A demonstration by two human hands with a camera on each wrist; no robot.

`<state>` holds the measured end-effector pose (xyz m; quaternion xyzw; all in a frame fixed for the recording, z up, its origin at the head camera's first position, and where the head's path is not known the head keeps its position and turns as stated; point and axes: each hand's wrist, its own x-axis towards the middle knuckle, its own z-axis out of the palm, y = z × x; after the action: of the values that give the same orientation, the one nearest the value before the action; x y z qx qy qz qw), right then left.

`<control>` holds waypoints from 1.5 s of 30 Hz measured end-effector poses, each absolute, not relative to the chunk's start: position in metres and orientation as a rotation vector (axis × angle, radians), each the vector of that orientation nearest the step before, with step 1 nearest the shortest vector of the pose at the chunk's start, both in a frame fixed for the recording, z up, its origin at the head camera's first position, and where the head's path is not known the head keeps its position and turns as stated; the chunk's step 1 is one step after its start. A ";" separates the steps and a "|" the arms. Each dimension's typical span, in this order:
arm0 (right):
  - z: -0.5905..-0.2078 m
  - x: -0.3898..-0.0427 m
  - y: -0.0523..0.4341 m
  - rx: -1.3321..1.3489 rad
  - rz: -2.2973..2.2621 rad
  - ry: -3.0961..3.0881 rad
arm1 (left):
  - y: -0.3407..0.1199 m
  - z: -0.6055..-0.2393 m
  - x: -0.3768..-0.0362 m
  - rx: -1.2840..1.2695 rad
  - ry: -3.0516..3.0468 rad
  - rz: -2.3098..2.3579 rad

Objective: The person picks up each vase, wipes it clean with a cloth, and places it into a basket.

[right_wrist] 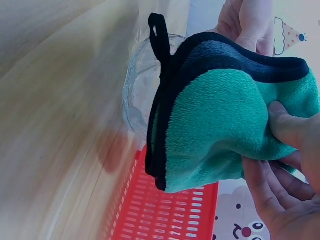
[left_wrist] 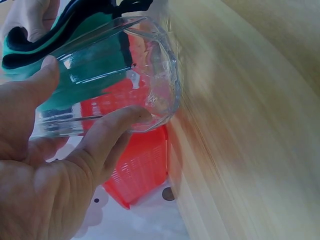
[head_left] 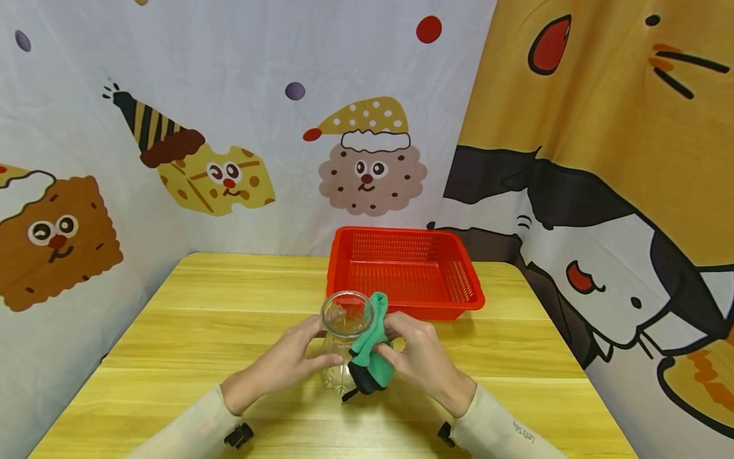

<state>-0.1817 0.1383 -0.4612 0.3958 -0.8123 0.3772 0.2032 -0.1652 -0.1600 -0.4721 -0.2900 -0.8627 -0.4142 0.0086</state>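
A clear glass jar (head_left: 338, 376) with a wide round mouth and faceted sides stands upright, its base on or close to the table. My left hand (head_left: 287, 357) holds the jar from the left, thumb on the near side and fingers round the far side. Against the jar's right side hangs a folded green cloth (right_wrist: 215, 115) with black trim and a black hanging loop. My right hand (head_left: 421, 354) pinches this cloth between thumb and fingers. In the left wrist view, green cloth shows through the glass (left_wrist: 165, 65); whether it presses on the jar cannot be told.
Just behind the jar, a red plastic basket (head_left: 436, 312) with slotted walls sits towards the back of the wooden table (head_left: 229, 319). A white curtain (head_left: 246, 76) with cartoon prints hangs behind the table, and a yellow printed one (head_left: 619, 140) on the right.
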 end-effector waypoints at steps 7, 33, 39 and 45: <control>-0.461 -0.181 0.138 1.112 1.028 -2.324 | -0.160 -0.472 -0.164 -0.903 -2.690 -1.290; -0.471 -0.180 0.140 1.144 0.888 -2.542 | -0.159 -0.472 -0.164 -0.900 -2.702 -1.292; -0.471 -0.180 0.138 1.122 0.879 -2.656 | -0.158 -0.472 -0.164 -0.900 -2.695 -1.290; -0.471 -0.181 0.138 1.129 0.866 -2.746 | -0.159 -0.472 -0.164 -0.906 -2.698 -1.290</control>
<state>-0.1808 0.1377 -0.4707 0.3649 -0.8876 0.2800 0.0244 -0.1639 -0.1588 -0.4722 -0.2898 -0.8634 -0.4128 0.0083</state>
